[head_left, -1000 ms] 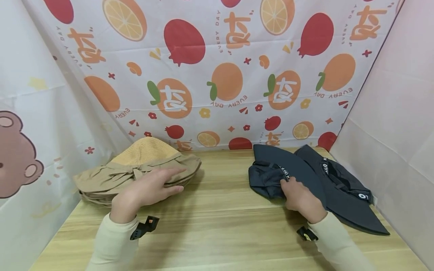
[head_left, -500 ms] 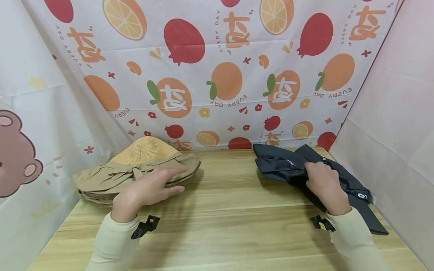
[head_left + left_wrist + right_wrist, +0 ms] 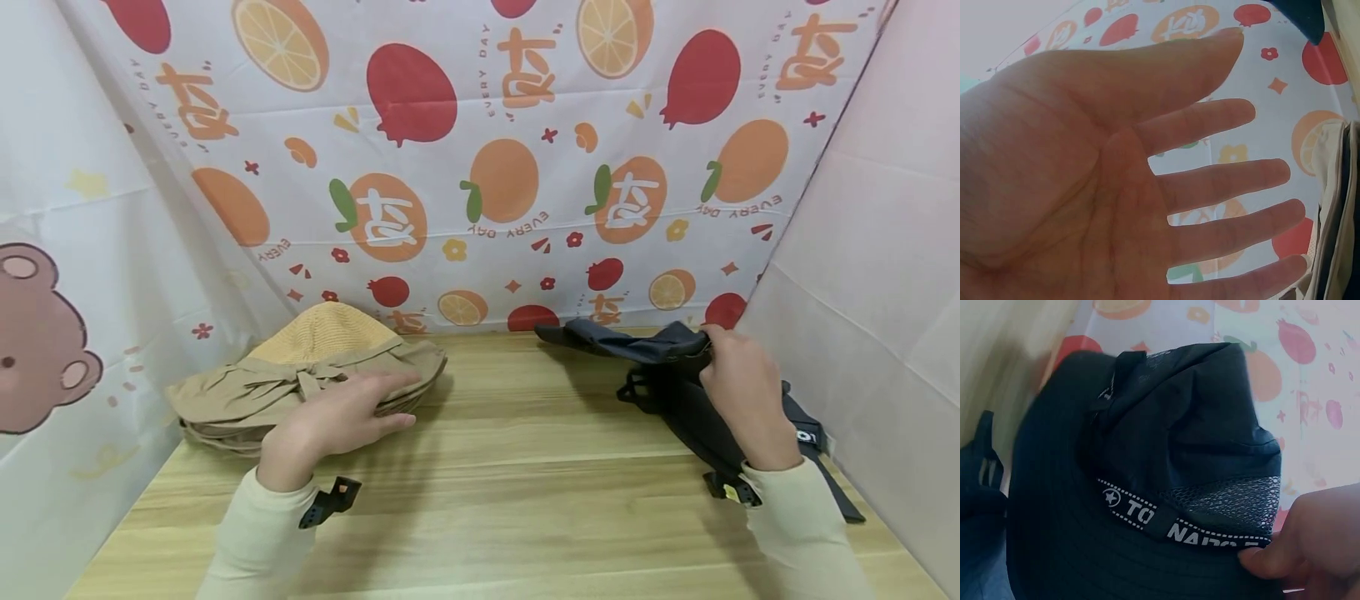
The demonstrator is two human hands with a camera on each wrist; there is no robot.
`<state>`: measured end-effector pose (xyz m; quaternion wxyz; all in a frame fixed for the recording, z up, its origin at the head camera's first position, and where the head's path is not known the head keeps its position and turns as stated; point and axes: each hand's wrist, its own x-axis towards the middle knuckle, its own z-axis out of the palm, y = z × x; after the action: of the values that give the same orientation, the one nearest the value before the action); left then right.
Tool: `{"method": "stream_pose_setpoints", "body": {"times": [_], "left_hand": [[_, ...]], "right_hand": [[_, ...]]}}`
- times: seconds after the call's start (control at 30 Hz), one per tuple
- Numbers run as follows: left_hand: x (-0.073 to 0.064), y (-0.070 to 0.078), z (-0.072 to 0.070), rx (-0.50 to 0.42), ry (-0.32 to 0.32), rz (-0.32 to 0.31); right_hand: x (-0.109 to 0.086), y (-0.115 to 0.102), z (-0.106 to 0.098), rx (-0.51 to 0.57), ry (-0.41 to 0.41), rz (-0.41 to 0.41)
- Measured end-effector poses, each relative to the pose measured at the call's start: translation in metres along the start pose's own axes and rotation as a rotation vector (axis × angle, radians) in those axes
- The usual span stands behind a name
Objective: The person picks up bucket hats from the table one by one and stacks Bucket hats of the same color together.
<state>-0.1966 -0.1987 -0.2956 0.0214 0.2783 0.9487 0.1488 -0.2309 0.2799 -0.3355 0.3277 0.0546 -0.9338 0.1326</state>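
Observation:
A dark navy brimmed hat (image 3: 615, 340) is held up off the table by my right hand (image 3: 746, 392), which pinches its edge. In the right wrist view, my thumb (image 3: 1266, 559) presses beside the white-lettered band of this hat (image 3: 1179, 425), and its mesh panel shows. Another dark hat (image 3: 802, 417) lies below on the table, partly hidden by the hand. My left hand (image 3: 348, 417), palm inward with fingers straight and spread (image 3: 1229, 181), stays beside a beige sun hat (image 3: 262, 396) with a woven yellow crown. From the head view I cannot tell whether it touches the brim.
The wooden table (image 3: 480, 500) is light-coloured. A fruit-printed curtain (image 3: 495, 275) hangs behind it, and a pale wall covering (image 3: 900, 333) closes the right side. On the left hangs a white curtain (image 3: 150, 275) with a bear print.
My right hand has moved right and up, lifting and tilting the navy hat away from the table and exposing dark fabric with a strap beneath. The left hand has barely moved.

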Motion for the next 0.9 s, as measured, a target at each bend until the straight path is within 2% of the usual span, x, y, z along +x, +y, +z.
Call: {"method": "stream_pose_setpoints", "body": {"times": [0.23,0.37,0.57,0.67,0.8,0.9], "left_hand": [[0.004,0.002,0.003,0.016,0.000,0.017],[0.005,0.002,0.004,0.015,0.006,0.022],[0.008,0.003,0.008,0.024,0.015,0.035],[0.011,0.003,0.011,0.023,0.015,0.031],[0.013,0.004,0.015,0.018,0.031,0.038],[0.016,0.006,0.020,0.022,0.059,0.048]], "right_hand": [[0.001,0.000,-0.012,0.050,0.046,-0.005],[0.002,-0.003,-0.017,0.085,0.045,-0.019],[0.001,-0.011,-0.022,0.099,-0.014,-0.035],[0.000,-0.015,-0.025,0.112,-0.045,-0.082],[0.000,-0.021,-0.028,0.187,-0.108,-0.156],[0.001,-0.027,-0.030,0.249,-0.167,-0.179]]}}
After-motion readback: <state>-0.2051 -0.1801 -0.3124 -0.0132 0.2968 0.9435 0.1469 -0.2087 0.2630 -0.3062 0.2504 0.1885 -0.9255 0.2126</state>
